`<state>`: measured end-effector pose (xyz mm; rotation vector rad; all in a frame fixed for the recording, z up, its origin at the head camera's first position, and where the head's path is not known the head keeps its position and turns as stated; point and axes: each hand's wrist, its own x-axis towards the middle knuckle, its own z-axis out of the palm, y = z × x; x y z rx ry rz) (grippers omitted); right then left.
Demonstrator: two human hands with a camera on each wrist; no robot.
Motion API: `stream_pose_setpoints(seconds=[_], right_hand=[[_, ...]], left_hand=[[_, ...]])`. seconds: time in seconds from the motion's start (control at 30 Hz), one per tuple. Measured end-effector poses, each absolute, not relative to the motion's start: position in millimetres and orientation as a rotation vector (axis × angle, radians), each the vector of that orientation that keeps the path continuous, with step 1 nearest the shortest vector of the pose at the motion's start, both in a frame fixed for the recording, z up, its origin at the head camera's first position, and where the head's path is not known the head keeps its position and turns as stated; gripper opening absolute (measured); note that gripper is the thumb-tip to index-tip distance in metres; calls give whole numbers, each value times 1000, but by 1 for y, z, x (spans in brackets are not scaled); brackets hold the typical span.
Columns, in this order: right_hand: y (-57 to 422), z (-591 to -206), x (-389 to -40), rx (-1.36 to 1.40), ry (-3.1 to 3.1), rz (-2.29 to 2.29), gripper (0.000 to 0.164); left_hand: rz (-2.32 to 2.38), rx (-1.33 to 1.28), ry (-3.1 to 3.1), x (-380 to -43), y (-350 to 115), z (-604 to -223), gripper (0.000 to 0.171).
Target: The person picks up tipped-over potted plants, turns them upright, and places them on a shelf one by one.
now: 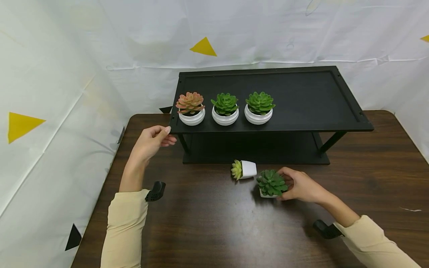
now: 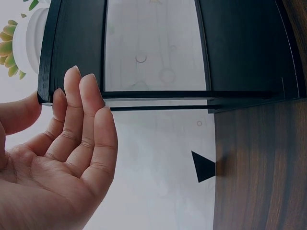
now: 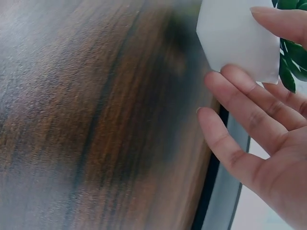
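My left hand (image 1: 152, 140) pinches the front left corner of a black two-tier shelf (image 1: 311, 96), thumb at the top board's edge and fingers beneath, as the left wrist view shows. Over the table, my right hand (image 1: 301, 185) grips a dark green potted succulent (image 1: 271, 182) from its right side. Its white faceted pot (image 3: 240, 43) sits between thumb and fingers in the right wrist view. Just left of it, a small light-green succulent in a white pot (image 1: 248, 169) lies on its side.
On the top board stand a reddish succulent (image 1: 190, 103) and two green succulents, one in the middle (image 1: 225, 104) and one to its right (image 1: 260, 103), all in round white pots. A white sheet (image 1: 151, 44) hangs behind the brown wooden table (image 1: 201, 223).
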<state>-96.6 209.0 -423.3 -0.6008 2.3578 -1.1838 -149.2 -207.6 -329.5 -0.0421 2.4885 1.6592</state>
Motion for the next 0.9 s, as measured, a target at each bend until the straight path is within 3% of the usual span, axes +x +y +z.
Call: stream_pose_setpoints(seconds=[0.9], right_hand=[[214,-361,-98,-629,2377,-1189,50]], left_hand=[[1663,-42,2481,-151,-208,-331,37]])
